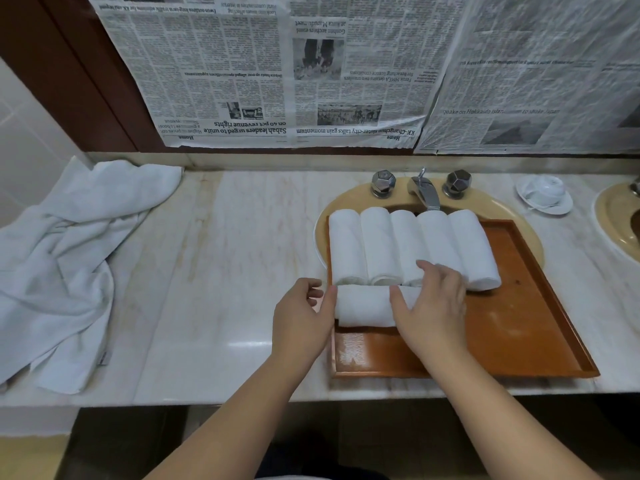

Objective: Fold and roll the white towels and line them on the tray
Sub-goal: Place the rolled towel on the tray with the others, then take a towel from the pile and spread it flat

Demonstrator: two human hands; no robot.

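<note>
An orange-brown tray (526,327) lies over the sink on the marble counter. Several rolled white towels (381,244) stand side by side along its far edge. One more rolled towel (363,306) lies crosswise in front of them, at the tray's left side. My left hand (301,320) touches its left end with thumb and curled fingers. My right hand (433,306) rests over its right part, fingers spread across the roll and against the row behind. A pile of loose white towels (69,265) lies at the counter's left end.
A chrome faucet (424,188) with two knobs stands behind the tray. A white cup upside down on a saucer (543,194) sits at the back right, beside a second sink (616,223). Newspaper covers the wall behind. Bare marble counter (225,271) lies between pile and tray.
</note>
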